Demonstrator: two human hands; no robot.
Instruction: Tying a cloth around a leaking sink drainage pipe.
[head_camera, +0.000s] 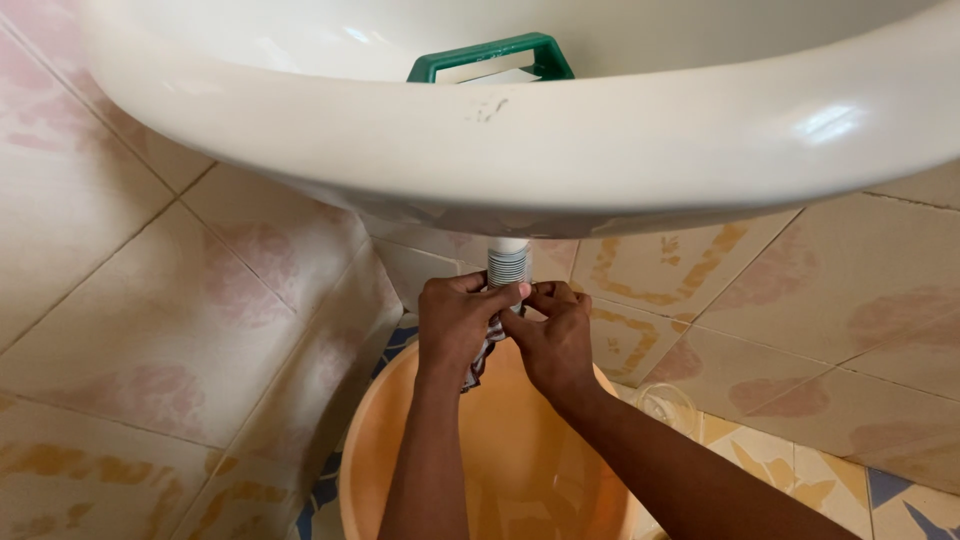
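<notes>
Tiling covers wall (150, 300); basin (600, 130) above orange bucket (500, 450).

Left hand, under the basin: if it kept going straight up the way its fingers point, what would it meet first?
The left hand grips the ribbed white drain pipe, fingers pointing up. Straight on, it would probably first meet the underside of the white basin, though depth is unclear.

Bright, soft daylight; glare on the basin (820, 125) rim; sharp focus.
</notes>
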